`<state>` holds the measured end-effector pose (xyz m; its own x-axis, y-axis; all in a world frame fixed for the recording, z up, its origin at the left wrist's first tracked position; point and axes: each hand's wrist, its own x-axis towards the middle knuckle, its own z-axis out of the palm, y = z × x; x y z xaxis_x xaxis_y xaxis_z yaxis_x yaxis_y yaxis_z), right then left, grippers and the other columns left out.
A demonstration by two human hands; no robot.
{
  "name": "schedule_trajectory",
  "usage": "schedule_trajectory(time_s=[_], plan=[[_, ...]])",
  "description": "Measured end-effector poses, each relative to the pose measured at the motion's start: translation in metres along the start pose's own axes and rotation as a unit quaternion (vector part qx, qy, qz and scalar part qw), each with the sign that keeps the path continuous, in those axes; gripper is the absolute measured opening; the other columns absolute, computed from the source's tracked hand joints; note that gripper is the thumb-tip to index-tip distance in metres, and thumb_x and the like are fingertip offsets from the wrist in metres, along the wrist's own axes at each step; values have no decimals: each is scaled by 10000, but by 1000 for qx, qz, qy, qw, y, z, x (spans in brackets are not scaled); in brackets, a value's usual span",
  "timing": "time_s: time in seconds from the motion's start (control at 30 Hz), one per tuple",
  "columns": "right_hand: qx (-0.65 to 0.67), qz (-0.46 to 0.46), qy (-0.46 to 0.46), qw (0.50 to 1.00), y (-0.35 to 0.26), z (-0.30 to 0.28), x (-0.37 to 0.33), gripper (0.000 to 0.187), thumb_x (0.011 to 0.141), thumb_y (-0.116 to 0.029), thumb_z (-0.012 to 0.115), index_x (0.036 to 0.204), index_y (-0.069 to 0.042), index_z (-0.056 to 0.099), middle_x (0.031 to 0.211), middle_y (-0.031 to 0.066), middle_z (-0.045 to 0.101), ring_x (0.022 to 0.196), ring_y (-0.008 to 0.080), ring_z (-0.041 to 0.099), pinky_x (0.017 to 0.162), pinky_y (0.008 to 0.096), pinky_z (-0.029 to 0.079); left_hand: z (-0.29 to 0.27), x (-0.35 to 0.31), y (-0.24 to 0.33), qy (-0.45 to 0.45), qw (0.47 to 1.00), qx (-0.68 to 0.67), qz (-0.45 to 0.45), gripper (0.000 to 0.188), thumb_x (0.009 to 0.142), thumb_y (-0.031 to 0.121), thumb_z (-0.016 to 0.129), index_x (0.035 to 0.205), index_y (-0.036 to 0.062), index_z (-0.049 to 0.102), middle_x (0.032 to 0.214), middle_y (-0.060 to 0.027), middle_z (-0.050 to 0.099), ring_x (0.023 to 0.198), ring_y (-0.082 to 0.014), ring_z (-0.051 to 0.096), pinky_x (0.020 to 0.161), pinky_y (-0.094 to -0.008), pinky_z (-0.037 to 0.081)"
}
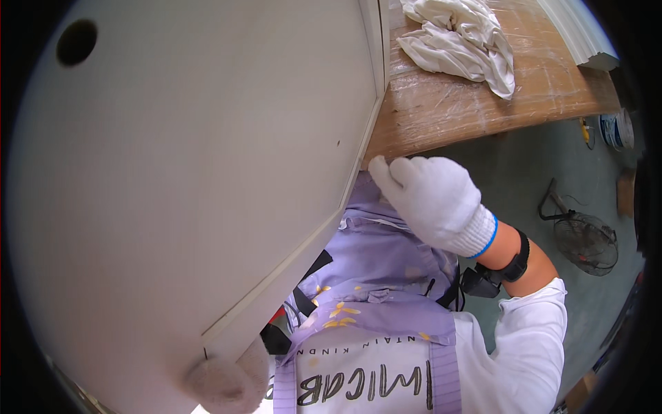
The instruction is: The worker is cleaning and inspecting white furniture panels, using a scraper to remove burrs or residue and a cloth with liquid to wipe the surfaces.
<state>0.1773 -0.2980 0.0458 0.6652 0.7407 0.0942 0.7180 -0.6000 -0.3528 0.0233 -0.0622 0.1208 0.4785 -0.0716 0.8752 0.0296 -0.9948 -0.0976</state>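
A large off-white panel [207, 172] fills the left side, with a raised strip along its right edge and a round dark hole near the upper left. My left hand [227, 383], in a white glove, grips the panel's near lower corner; it is blurred and its fingers partly show. In a white knit glove with a blue cuff, my right hand [434, 200] is closed beside the panel's right edge. Its thumb and curled fingers come near that edge, and whatever they may hold is hidden.
A brown table [476, 103] wrapped in clear film bears a crumpled white cloth [458, 41] and a white moulded piece [579, 31]. On the grey-green floor at right are a black fan [585, 241], a bucket [616, 130] and a yellow-handled tool [585, 130].
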Motion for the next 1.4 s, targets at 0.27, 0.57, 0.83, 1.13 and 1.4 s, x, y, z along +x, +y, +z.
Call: schedule_trajectory(time_s=[0.27,0.57,0.83,1.13,1.4], plan=[[17,8,78,997,-7,17,-11,145,797,-149,577,918,-73,551,722,68,550,620,234,626,525,343,518,2,-10,1,1,1000,-22,-5,439,835,55,672,1250,-17,550,1210,-168,600,1061,-285,611,883,-371,511],[25,-9,20,999,-23,14,-18,103,831,-142,552,917,-86,543,725,64,550,622,222,618,510,352,508,0,-7,-2,-2,1000,-20,1,436,838,51,669,1251,-23,547,1205,-169,602,1053,-280,616,875,-366,517],[29,-36,11,999,-27,24,-22,262,759,-114,586,1014,-65,553,698,36,489,597,194,587,487,338,480,1,-8,-2,-6,1000,-27,4,434,841,48,666,1251,-28,545,1202,-170,604,1045,-276,621,868,-362,522],[42,-18,-8,999,-31,14,-21,161,817,-128,547,960,-53,554,790,83,578,681,239,641,541,362,515,-4,-5,-2,-3,1000,-23,5,431,845,44,662,1252,-33,542,1197,-171,607,1037,-271,626,860,-357,529],[49,-5,7,999,-24,21,-23,230,773,-103,567,1002,-81,566,749,65,538,652,242,614,508,371,485,3,-4,-2,0,999,-39,1,429,848,41,659,1252,-38,540,1193,-172,609,1029,-267,630,853,-353,534]])
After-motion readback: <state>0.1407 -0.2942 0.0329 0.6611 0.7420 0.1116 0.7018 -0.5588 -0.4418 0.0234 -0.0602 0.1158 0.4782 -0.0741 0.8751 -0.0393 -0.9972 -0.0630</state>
